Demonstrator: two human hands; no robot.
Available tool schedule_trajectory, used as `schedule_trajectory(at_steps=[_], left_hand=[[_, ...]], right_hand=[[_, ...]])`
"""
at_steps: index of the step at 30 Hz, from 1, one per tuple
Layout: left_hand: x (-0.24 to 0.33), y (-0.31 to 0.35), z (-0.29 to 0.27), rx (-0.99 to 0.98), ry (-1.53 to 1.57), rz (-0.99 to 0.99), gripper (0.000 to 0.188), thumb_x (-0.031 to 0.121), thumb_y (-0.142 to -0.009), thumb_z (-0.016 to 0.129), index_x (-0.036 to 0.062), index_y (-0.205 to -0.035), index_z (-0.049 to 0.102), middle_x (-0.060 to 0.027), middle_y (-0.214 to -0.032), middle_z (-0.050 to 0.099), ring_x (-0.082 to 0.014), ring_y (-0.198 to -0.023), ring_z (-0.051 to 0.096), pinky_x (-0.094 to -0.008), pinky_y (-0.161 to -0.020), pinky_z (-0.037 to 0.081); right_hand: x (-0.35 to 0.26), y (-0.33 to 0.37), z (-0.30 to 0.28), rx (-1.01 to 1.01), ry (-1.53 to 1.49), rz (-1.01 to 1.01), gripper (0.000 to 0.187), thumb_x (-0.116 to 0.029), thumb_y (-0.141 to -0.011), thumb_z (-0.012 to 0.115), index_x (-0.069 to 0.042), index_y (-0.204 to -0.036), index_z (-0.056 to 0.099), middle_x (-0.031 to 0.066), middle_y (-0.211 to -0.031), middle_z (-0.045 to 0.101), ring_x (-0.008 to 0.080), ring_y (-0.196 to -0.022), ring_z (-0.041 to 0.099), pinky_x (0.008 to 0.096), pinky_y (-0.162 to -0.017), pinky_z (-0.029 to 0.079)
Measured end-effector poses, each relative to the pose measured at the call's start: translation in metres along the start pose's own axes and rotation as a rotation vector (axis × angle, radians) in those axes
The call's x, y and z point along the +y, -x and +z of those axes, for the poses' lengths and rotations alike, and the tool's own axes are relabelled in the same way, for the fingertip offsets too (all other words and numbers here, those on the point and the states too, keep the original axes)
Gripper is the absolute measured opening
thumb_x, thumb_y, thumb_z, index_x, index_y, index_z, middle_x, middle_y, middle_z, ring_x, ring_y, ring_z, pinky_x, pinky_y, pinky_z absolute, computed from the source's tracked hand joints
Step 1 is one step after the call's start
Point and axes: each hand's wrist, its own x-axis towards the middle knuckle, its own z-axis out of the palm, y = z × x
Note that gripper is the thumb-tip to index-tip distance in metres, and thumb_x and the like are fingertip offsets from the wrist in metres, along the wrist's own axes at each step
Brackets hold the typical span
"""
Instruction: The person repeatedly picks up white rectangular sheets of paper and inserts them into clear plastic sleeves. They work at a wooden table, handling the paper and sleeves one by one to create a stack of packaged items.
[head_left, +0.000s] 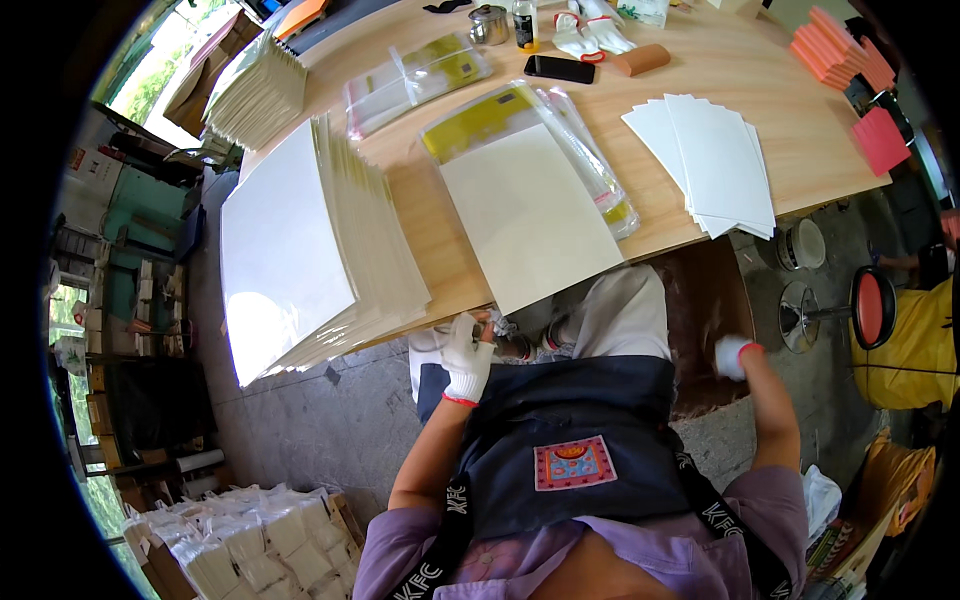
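Dark apron point(560, 420) covers the lap; left hand point(467, 358), white-gloved, fingers loosely curled and grasping nothing, sits at the table edge point(440, 308) beside the cream sheet point(530, 215); right hand point(734, 357) is clenched, apparently empty, low by the brown box point(705, 300). Judgement: between sheets; next move requires reaching up to the sheet.

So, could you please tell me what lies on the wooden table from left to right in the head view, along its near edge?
Big stack of white sheets → single cream sheet lying on a clear plastic sleeve → fanned pile of white paper → pink pad.
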Motion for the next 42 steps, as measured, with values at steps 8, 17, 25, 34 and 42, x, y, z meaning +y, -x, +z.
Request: schedule_trajectory(at_steps=[8, 17, 25, 34, 42], left_hand=[[0.016, -0.019, 0.001, 0.082, -0.352, 0.528, 0.016, 0.011, -0.063, 0.072, 0.0122, -0.077, 0.064, -0.0044, -0.094, 0.059, -0.0260, -0.072, 0.054, -0.0360, -0.059, 0.044], [0.021, 0.000, 0.005, 0.210, 0.775, -0.401, 0.020, 0.004, -0.081, 0.063, 0.0010, -0.098, 0.055, -0.0030, -0.076, 0.055, -0.0136, -0.067, 0.054, -0.0252, -0.055, 0.042], [0.106, -0.016, -0.074, 0.028, 0.619, -0.302, 0.036, 0.009, -0.084, 0.060, -0.0029, -0.116, 0.051, -0.0019, -0.085, 0.057, -0.0082, -0.073, 0.053, -0.0201, -0.065, 0.043], [0.149, -0.012, -0.252, 0.741, 0.202, 0.094, 0.032, 0.013, -0.087, 0.048, -0.0086, -0.111, 0.055, -0.0122, -0.105, 0.057, -0.0164, -0.094, 0.054, -0.0263, -0.077, 0.044], [0.040, -0.018, -0.269, 0.743, 0.199, -0.041, 0.044, 0.015, -0.092, 0.039, -0.0008, -0.133, 0.038, -0.0158, -0.136, 0.039, -0.0240, -0.127, 0.036, -0.0357, -0.103, 0.032]], right_hand=[[-0.099, 0.035, -0.160, 1.349, -0.403, -0.327, 0.030, -0.018, -0.067, 0.070, -0.009, -0.091, 0.057, 0.0101, -0.081, 0.061, 0.0311, -0.075, 0.060, 0.0408, -0.066, 0.048], [-0.150, 0.011, -0.189, 0.932, -1.089, -0.050, 0.023, -0.026, -0.080, 0.061, -0.004, -0.078, 0.055, 0.0164, -0.077, 0.060, 0.0329, -0.072, 0.058, 0.0411, -0.064, 0.044], [-0.174, -0.017, -0.144, 0.440, -2.001, -0.589, 0.013, -0.017, -0.087, 0.058, -0.006, -0.084, 0.054, -0.0008, -0.065, 0.052, 0.0074, -0.048, 0.046, 0.0211, -0.043, 0.036], [-0.289, 0.076, -0.350, 0.199, -1.863, -1.230, 0.018, -0.019, -0.089, 0.056, -0.007, -0.077, 0.050, -0.0034, -0.058, 0.046, 0.0047, -0.047, 0.044, 0.0200, -0.040, 0.034], [-0.306, 0.062, -0.363, 0.205, -1.822, -1.240, 0.020, -0.025, -0.088, 0.056, -0.006, -0.089, 0.058, 0.0000, -0.068, 0.058, 0.0056, -0.048, 0.050, 0.0202, -0.044, 0.041]])
